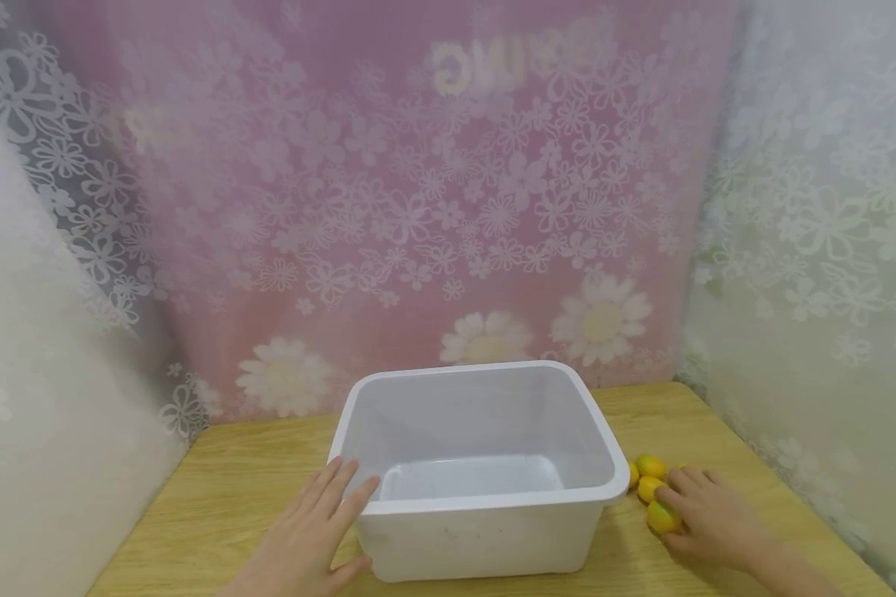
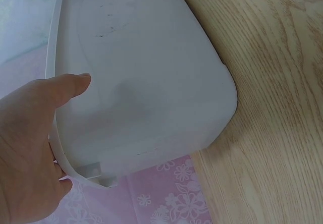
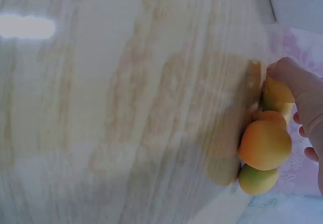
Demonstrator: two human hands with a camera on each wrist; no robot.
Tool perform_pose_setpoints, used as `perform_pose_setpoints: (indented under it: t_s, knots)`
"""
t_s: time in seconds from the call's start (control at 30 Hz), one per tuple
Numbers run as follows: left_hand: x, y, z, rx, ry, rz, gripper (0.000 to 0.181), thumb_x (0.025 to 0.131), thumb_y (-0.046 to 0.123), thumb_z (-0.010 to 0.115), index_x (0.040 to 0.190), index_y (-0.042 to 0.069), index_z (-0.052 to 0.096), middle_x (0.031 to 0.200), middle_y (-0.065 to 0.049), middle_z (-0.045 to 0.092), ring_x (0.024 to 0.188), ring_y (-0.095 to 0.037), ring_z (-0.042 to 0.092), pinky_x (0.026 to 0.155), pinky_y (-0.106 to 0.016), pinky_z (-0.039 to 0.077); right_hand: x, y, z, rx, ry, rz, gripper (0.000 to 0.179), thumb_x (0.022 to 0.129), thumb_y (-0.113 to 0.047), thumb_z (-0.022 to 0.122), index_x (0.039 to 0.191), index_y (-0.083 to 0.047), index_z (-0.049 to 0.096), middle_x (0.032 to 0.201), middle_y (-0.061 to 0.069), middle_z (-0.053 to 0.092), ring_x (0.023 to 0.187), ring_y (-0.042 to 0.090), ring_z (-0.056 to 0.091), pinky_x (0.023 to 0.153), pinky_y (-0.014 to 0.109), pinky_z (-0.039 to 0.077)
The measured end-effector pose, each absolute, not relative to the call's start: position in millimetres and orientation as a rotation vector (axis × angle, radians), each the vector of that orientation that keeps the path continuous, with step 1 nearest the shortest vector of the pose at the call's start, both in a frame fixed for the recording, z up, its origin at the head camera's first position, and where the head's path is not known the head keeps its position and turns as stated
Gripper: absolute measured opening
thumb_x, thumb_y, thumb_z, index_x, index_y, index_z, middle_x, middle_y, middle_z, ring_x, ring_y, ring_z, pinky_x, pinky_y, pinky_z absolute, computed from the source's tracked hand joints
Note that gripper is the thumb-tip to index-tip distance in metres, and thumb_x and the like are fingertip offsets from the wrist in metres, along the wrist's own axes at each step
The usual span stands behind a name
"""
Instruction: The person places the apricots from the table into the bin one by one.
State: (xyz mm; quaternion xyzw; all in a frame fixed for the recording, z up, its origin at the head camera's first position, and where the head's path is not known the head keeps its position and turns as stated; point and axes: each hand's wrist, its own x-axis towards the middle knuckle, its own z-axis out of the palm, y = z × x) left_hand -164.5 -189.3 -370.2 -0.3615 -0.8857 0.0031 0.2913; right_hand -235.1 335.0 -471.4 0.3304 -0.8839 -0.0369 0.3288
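- Left hand: fingers extended at rim of white bin, lower centre.
- Right hand: gripping yellow-green fruit, lower right.
- Other fruits: beside it, on table.

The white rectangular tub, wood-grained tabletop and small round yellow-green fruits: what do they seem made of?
White rectangular tub: probably satin plastic, given its evenly moulded, rounded rim.
Wood-grained tabletop: wood or laminate, glossy, with a bright reflection.
Small round yellow-green fruits: perhaps real; smooth skin blends yellow into green, but imitation is possible.
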Motion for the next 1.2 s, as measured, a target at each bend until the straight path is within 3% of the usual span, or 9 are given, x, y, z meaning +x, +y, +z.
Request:
perform_pose_setpoints:
  t_s: [0.17,0.33,0.43,0.57,0.7,0.9,0.97,1.07,1.2]
  knots:
    - [-163.9,-188.8,-369.0,-0.954,-2.385,0.000,0.087,0.068,0.044,0.076,0.139,0.010,0.039,0.138,-0.019,0.042,0.125,-0.036,0.040,0.111,-0.025,0.001,-234.2,335.0,-454.7,0.856,-2.337,-0.086,0.040,0.059,-0.045,0.078,0.082,-0.022,0.056,0.083,-0.007,0.044,0.077,0.016,0.044,0.064,0.037,0.038]
    - [-164.6,-188.8,-367.7,-0.965,-2.372,0.002,0.085,0.068,0.044,0.075,0.137,0.009,0.042,0.137,-0.020,0.043,0.124,-0.038,0.042,0.110,-0.022,-0.007,-234.4,336.7,-432.4,0.844,-2.355,-0.126,0.049,0.054,-0.043,0.083,0.089,-0.017,0.059,0.085,-0.002,0.048,0.077,0.020,0.048,0.064,0.039,0.041]
    - [-164.3,-188.4,-366.2,-0.965,-2.376,0.020,0.084,0.069,0.045,0.074,0.138,0.009,0.041,0.137,-0.020,0.043,0.124,-0.037,0.042,0.112,-0.033,0.015,-236.2,337.8,-420.9,0.839,-2.340,-0.129,0.049,0.055,-0.044,0.082,0.089,-0.017,0.059,0.082,-0.003,0.047,0.071,0.017,0.046,0.059,0.033,0.038]
    - [-163.1,-188.3,-363.1,-0.969,-2.399,0.026,0.085,0.069,0.044,0.074,0.139,0.009,0.040,0.137,-0.020,0.043,0.124,-0.037,0.042,0.094,-0.049,0.041,-240.4,339.2,-406.5,0.844,-2.307,-0.106,0.047,0.061,-0.049,0.079,0.089,-0.016,0.060,0.081,-0.003,0.048,0.069,0.016,0.046,0.055,0.032,0.038]
    - [-162.1,-189.1,-361.6,-0.974,-2.416,0.027,0.085,0.071,0.046,0.073,0.140,0.010,0.038,0.138,-0.020,0.042,0.125,-0.038,0.041,0.094,-0.050,0.040,-244.2,338.4,-392.7,0.829,-2.300,-0.097,0.048,0.066,-0.055,0.073,0.090,-0.015,0.061,0.082,0.000,0.052,0.069,0.019,0.050,0.054,0.038,0.042]
    - [-160.8,-188.9,-359.6,-0.987,-2.438,0.040,0.084,0.076,0.052,0.067,0.141,0.009,0.037,0.140,-0.020,0.040,0.125,-0.038,0.040,0.095,-0.050,0.040,-252.0,335.3,-374.6,0.826,-2.296,-0.091,0.048,0.068,-0.051,0.074,0.093,-0.012,0.063,0.083,0.002,0.054,0.068,0.022,0.051,0.055,0.039,0.045]
    - [-160.4,-188.6,-359.1,-0.991,-2.443,0.041,0.084,0.076,0.053,0.067,0.140,0.008,0.037,0.140,-0.020,0.040,0.125,-0.038,0.040,0.094,-0.050,0.040,-255.1,334.0,-368.7,0.834,-2.279,-0.085,0.048,0.071,-0.054,0.070,0.094,-0.012,0.063,0.083,0.002,0.054,0.068,0.022,0.051,0.053,0.037,0.045]
    - [-160.1,-188.0,-358.4,-0.993,-2.443,0.038,0.084,0.075,0.052,0.068,0.140,0.008,0.038,0.140,-0.021,0.040,0.125,-0.039,0.040,0.094,-0.051,0.040,-260.1,330.2,-358.5,0.856,-2.249,-0.066,0.060,0.084,-0.066,0.044,0.094,-0.010,0.063,0.083,0.003,0.054,0.068,0.023,0.052,0.053,0.037,0.047]
    - [-159.9,-187.2,-357.7,-0.989,-2.445,0.035,0.084,0.074,0.051,0.068,0.139,0.008,0.039,0.139,-0.021,0.040,0.125,-0.039,0.040,0.094,-0.051,0.040,-265.8,323.7,-343.5,0.872,-2.222,-0.052,0.070,0.087,-0.067,0.028,0.097,-0.008,0.063,0.084,0.006,0.056,0.070,0.025,0.053,0.055,0.040,0.048]
